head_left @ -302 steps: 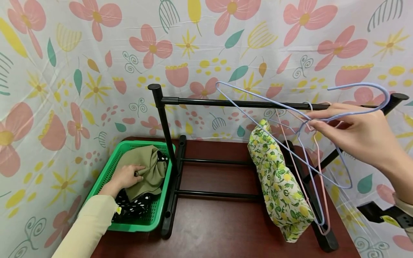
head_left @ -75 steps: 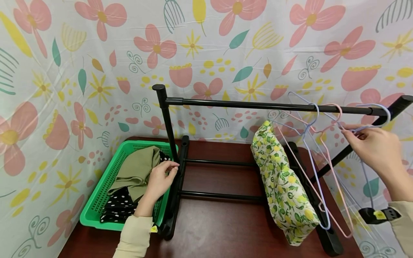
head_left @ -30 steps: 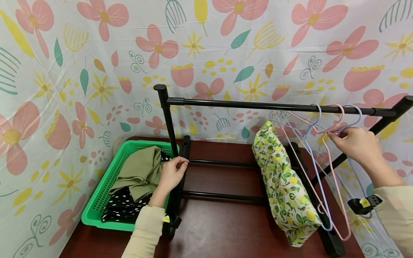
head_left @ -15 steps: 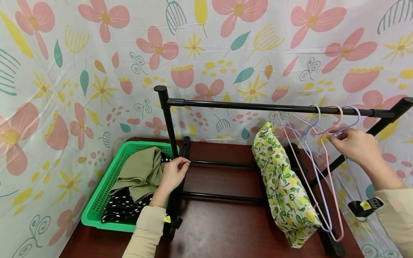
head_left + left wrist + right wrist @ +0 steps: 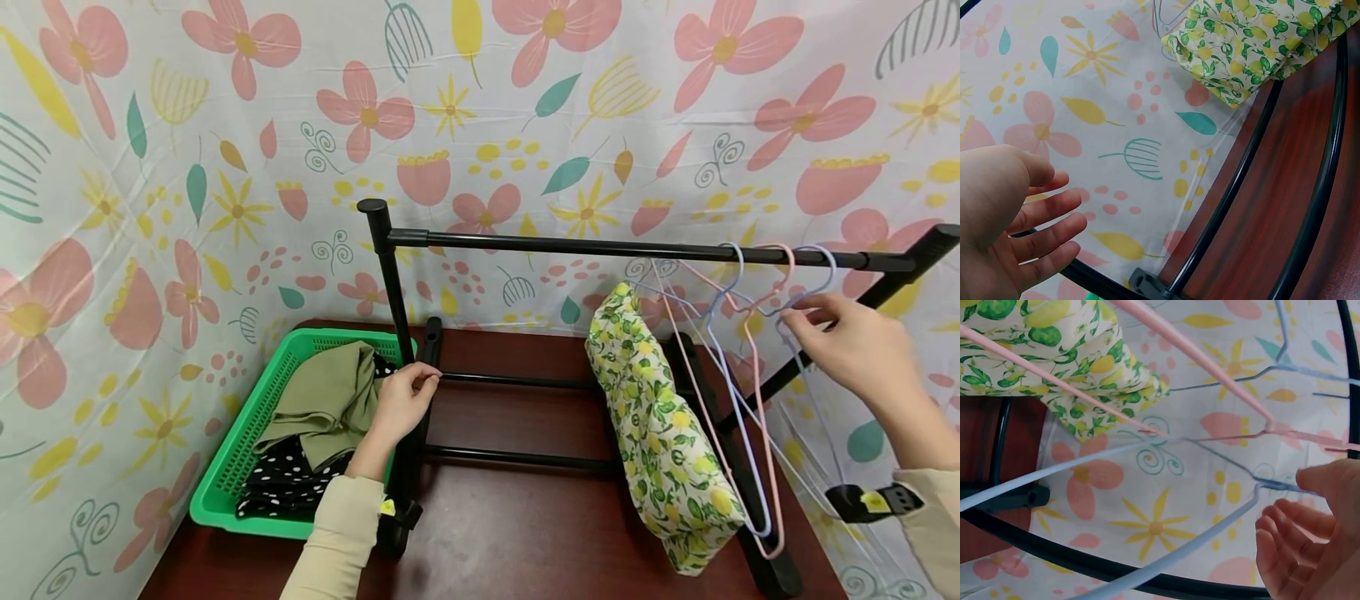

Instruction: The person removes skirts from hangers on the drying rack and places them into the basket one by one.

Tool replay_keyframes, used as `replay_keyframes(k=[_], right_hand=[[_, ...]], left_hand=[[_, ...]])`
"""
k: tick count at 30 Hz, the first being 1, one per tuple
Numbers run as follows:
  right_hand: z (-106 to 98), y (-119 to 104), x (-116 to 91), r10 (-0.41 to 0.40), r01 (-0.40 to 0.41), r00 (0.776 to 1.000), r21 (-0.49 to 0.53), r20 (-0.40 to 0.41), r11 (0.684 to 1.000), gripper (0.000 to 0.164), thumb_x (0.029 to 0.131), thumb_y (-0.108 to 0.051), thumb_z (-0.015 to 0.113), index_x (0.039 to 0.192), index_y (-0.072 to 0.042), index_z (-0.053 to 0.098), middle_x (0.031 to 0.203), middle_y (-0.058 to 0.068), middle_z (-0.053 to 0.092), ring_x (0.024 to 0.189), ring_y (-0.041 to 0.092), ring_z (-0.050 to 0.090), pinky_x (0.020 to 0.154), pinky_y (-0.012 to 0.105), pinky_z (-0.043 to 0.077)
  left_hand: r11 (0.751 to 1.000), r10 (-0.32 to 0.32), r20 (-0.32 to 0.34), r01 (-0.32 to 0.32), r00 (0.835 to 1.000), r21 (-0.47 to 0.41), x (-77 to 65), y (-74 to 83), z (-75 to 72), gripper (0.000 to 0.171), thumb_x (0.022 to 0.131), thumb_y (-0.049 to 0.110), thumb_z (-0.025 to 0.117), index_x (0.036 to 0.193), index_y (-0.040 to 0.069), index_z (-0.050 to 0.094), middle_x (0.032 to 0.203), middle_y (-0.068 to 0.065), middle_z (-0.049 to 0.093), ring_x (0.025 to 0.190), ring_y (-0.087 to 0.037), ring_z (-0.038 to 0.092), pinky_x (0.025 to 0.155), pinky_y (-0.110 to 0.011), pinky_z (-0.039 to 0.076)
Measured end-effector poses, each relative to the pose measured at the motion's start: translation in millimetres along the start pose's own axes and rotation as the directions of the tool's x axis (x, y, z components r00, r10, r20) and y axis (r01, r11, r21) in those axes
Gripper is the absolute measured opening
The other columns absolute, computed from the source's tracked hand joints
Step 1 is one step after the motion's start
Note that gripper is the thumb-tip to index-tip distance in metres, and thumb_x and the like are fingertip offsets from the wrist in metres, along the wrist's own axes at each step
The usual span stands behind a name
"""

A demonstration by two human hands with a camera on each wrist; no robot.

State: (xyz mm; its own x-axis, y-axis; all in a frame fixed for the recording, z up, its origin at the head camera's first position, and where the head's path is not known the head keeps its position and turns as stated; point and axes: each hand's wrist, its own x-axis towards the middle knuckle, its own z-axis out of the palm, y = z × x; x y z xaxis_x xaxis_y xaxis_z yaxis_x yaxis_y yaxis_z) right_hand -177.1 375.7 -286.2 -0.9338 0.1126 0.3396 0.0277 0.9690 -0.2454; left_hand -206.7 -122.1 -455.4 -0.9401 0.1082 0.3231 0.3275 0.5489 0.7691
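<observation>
My right hand is beside the neck of the rightmost blue hanger. In the right wrist view, its thumb and loosely bent fingers lie apart on either side of the hanger's neck. To the left on the same bar hang a pink hanger and another blue hanger. A lemon-print cloth hangs at that blue hanger; how it is attached is hidden. My left hand is by the rack's left post, beside the basket, its fingers loosely bent and holding nothing.
The black rack stands on a dark red-brown table, with two low crossbars. A green basket at left contains olive cloth and polka-dot cloth. Flower-printed sheeting covers the walls.
Over ten seconds, the blue hanger went from my raised right hand onto the bar, and my left hand left the basket's cloth. Just now, my right hand has drawn slightly right from the hanger's neck.
</observation>
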Motion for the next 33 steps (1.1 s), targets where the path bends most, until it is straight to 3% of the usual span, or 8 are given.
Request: replay_keyframes(k=[6,13,19,22,25,29,33], right_hand=[[-7,-8,-10,-0.003,0.005,0.994,0.022,-0.108,1.000,0.032,0.091,-0.025,0.052,0.094,0.005,0.061,0.077,0.026,0.062,0.057,0.035,0.053,0.047,0.037,0.037],[-11,-26,-14,-0.060,0.062,0.987,0.010,-0.152,0.998,0.026,0.089,-0.020,0.054,0.090,0.004,0.064,0.066,0.022,0.062,0.046,0.023,0.049,0.042,0.031,0.033],[-11,-41,-15,-0.113,0.118,0.981,0.018,-0.160,0.993,0.024,0.089,-0.019,0.055,0.093,0.001,0.066,0.073,0.024,0.065,0.056,0.039,0.057,0.040,0.035,0.033],[-9,-46,-14,-0.165,0.172,0.972,0.028,-0.166,0.985,0.024,0.088,-0.019,0.056,0.093,0.000,0.068,0.073,0.024,0.065,0.056,0.039,0.058,0.038,0.034,0.031],[-7,-52,-14,-0.196,0.204,0.971,0.043,-0.138,0.978,0.025,0.089,-0.021,0.055,0.096,0.000,0.068,0.072,0.023,0.066,0.048,0.030,0.055,0.037,0.032,0.028],[-5,-60,-11,-0.180,0.182,0.983,0.049,-0.034,0.982,0.031,0.092,-0.027,0.052,0.104,-0.003,0.067,0.084,0.024,0.067,0.045,0.024,0.052,0.036,0.031,0.027],[-3,-67,-6,-0.181,0.180,0.982,0.019,0.060,0.984,0.037,0.094,-0.032,0.048,0.109,-0.003,0.065,0.094,0.023,0.067,0.039,0.020,0.044,0.035,0.032,0.028]], left_hand=[[1.000,0.013,-0.011,-0.013,1.000,0.003,0.8,4.1,-3.1,0.013,0.093,0.015,0.056,0.096,0.015,0.068,0.087,0.000,0.064,0.074,-0.010,0.060,0.067,-0.028,0.050],[1.000,0.023,0.005,-0.023,1.000,0.001,3.0,11.0,-3.5,0.013,0.093,0.019,0.055,0.099,0.016,0.066,0.089,0.002,0.063,0.072,-0.009,0.058,0.063,-0.028,0.049],[0.998,0.059,-0.006,-0.059,0.998,0.011,5.0,14.9,0.4,0.013,0.093,0.017,0.055,0.098,0.016,0.067,0.088,0.001,0.063,0.067,-0.009,0.055,0.059,-0.027,0.046],[0.998,0.056,-0.003,-0.056,0.998,0.015,6.7,16.5,2.6,0.013,0.093,0.018,0.055,0.097,0.017,0.067,0.087,0.002,0.063,0.067,-0.008,0.055,0.060,-0.026,0.047],[0.999,0.045,0.006,-0.045,0.999,0.015,8.0,17.6,4.5,0.013,0.093,0.019,0.055,0.096,0.018,0.067,0.087,0.002,0.063,0.068,-0.007,0.056,0.062,-0.026,0.048],[0.999,0.041,0.012,-0.041,0.999,0.019,8.4,17.7,6.2,0.013,0.093,0.020,0.055,0.097,0.018,0.067,0.088,0.003,0.063,0.071,-0.007,0.058,0.064,-0.027,0.050],[0.999,0.043,0.013,-0.043,0.999,0.016,8.6,18.5,7.2,0.012,0.093,0.019,0.055,0.097,0.018,0.067,0.088,0.002,0.063,0.073,-0.009,0.059,0.066,-0.028,0.050]])
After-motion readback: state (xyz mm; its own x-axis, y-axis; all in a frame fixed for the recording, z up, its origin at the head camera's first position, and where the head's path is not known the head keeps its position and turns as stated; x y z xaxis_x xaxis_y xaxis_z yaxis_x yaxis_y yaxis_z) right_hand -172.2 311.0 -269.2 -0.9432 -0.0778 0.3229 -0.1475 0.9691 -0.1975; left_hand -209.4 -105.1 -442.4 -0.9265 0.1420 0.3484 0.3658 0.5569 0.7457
